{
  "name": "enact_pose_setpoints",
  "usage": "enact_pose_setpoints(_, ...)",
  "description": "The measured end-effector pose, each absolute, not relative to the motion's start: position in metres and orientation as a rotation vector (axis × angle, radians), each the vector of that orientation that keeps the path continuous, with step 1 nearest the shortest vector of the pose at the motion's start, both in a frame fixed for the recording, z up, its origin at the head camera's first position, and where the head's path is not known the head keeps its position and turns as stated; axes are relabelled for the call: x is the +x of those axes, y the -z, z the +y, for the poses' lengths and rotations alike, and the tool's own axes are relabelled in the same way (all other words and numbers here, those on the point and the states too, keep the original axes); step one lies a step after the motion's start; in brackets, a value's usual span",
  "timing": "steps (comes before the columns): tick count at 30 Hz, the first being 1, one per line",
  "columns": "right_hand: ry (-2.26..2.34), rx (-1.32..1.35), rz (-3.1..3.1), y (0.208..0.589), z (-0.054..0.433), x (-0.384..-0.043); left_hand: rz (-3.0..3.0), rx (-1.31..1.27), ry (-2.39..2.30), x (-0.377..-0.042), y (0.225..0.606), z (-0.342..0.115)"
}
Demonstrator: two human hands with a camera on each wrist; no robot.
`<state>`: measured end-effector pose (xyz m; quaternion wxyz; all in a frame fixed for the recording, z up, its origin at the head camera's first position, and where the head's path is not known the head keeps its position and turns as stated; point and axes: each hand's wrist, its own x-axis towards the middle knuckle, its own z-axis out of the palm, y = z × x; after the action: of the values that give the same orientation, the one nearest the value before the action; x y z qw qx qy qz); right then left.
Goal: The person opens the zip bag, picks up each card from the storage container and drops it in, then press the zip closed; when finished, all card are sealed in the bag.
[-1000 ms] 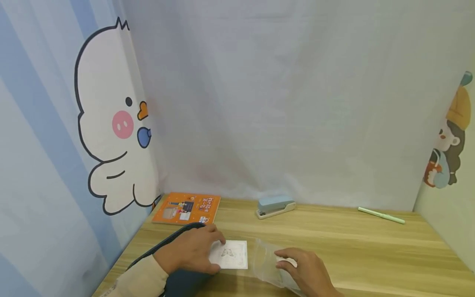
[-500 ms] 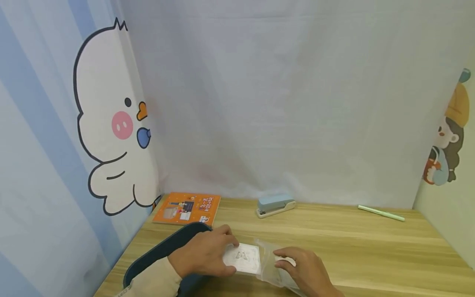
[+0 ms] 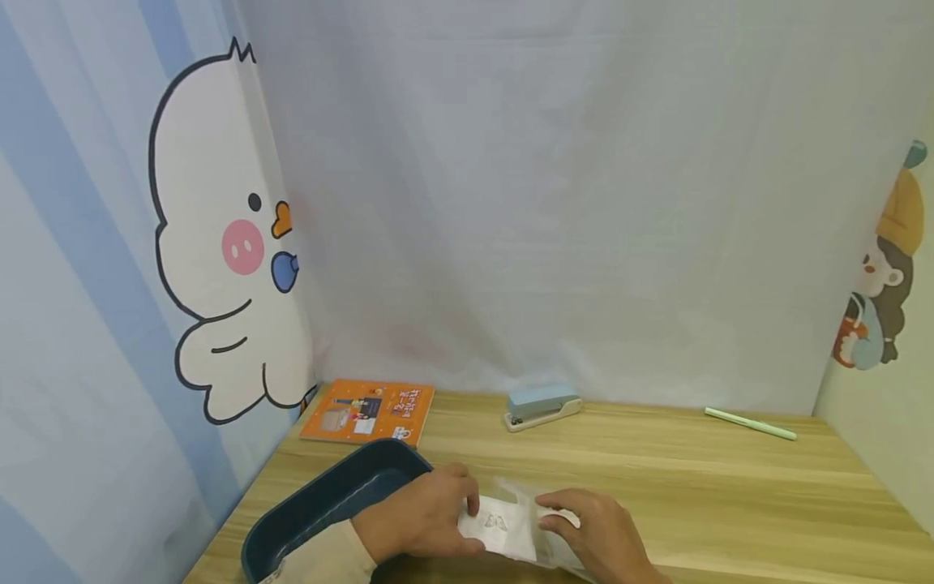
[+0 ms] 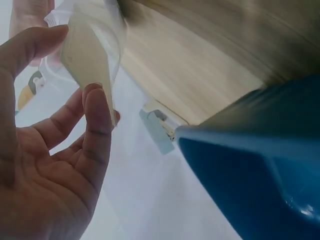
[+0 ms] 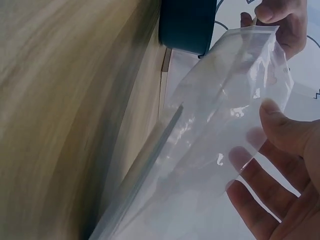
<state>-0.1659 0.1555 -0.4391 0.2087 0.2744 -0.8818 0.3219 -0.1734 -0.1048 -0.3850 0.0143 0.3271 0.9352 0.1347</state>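
My left hand [image 3: 430, 515] pinches a thin white card [image 3: 496, 523] with a butterfly printed on it, thumb on one edge and fingers on the other. The card's right end is inside the mouth of a clear plastic bag [image 5: 215, 115]. My right hand [image 3: 601, 531] pinches that bag between thumb and fingers, which show through the film in the right wrist view. From the left wrist view, the card [image 4: 87, 55] looks pale and tilted, with part of it behind the film. Below my left forearm stands a dark teal plastic bin [image 3: 357, 491], partly covered by the sleeve.
An orange book [image 3: 368, 411] lies at the back left of the wooden table [image 3: 693, 503]. Near the back curtain sits a blue-grey stapler [image 3: 542, 405]. A light green pen [image 3: 750, 423] lies at the back right.
My left hand has moved right and slightly nearer, carrying the card from beside the bag into its mouth. My right hand has barely moved. More of the bin is uncovered.
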Motion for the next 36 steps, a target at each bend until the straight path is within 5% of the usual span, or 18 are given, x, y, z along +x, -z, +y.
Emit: enact_pose_setpoints(36, -0.966, 0.838, -2.391, 0.441, 0.154, -0.167, 2.639, 1.222, -0.556, -0.182, 0.395, -0.072)
